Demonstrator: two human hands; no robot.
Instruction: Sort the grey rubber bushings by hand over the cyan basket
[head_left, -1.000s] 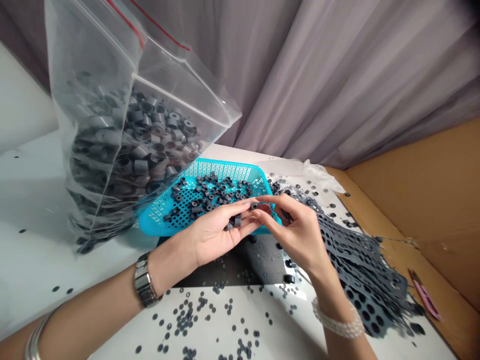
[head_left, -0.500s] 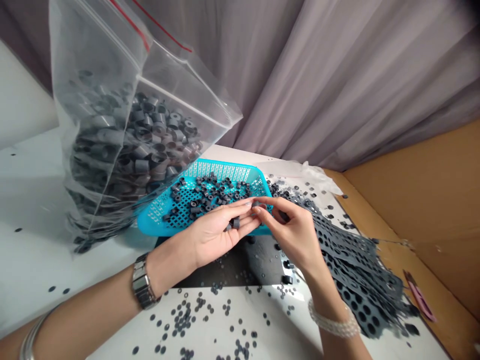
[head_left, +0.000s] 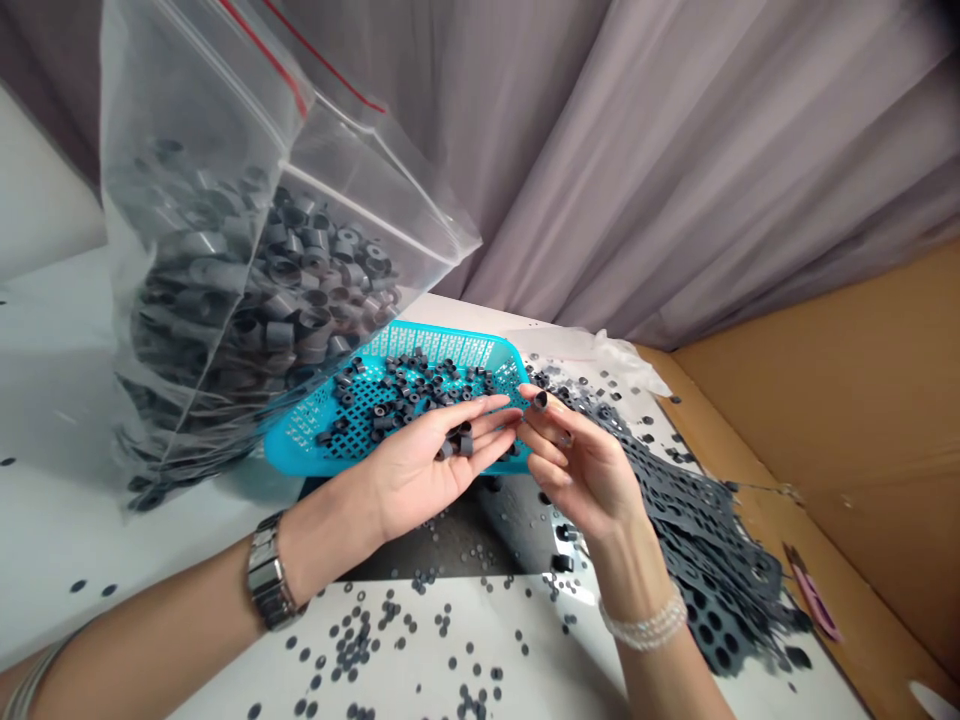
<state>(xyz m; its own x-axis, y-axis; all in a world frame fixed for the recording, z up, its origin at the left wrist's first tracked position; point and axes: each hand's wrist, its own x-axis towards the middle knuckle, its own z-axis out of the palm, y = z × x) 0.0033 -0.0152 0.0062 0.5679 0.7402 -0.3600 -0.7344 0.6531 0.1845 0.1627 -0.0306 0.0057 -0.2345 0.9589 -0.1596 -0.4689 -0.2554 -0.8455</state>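
My left hand [head_left: 420,465] is palm up with its fingers stretched out, cupping a few short grey plastic caps [head_left: 459,440]. Close to its fingertips, my right hand [head_left: 589,460] holds a small cap [head_left: 540,400] at the fingers, its dark hollow end showing. Something small and dark also shows further inside the right fingers, too little of it to name. Beneath and behind the left hand, a blue perforated basket [head_left: 289,455] contains many similar caps. A large clear zip bag [head_left: 187,330], full of grey caps, stands to the left of the basket.
Punched black sheets [head_left: 697,540] lie piled at right, near pink-handled scissors [head_left: 814,592]. Small black discs [head_left: 352,650] are scattered over the white table [head_left: 225,640]. A dark flat panel [head_left: 420,555] lies under the hands. Grey curtain [head_left: 585,150] and a cardboard wall [head_left: 840,420] stand behind.
My right hand has drawn slightly away from the left fingertips and turned, so the cap's hollow end shows. The left hand stays palm up with its caps. The view has shifted slightly.
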